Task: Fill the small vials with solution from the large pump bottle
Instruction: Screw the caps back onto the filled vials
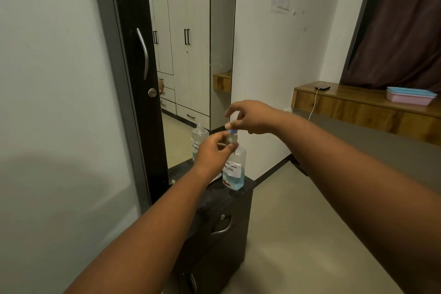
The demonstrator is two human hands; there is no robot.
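My left hand [213, 152] holds a small clear vial [232, 139] upright above the large bottle. The fingertips of my right hand [250, 116] pinch the vial's blue cap [232, 131] from above. The large clear bottle [235, 172], with blue liquid low inside and a handwritten white label, stands on top of a black suitcase [219, 219]. I see no pump head on it; its top is hidden behind my left hand. The bottle's reflection [198, 138] shows in the mirror behind.
A tall mirror [188, 55] in a dark frame stands right behind the suitcase. At the right, a wooden shelf [358, 102] carries a phone on a white cable [322, 88] and a pink and blue tray [410, 95]. Grey floor lies to the right.
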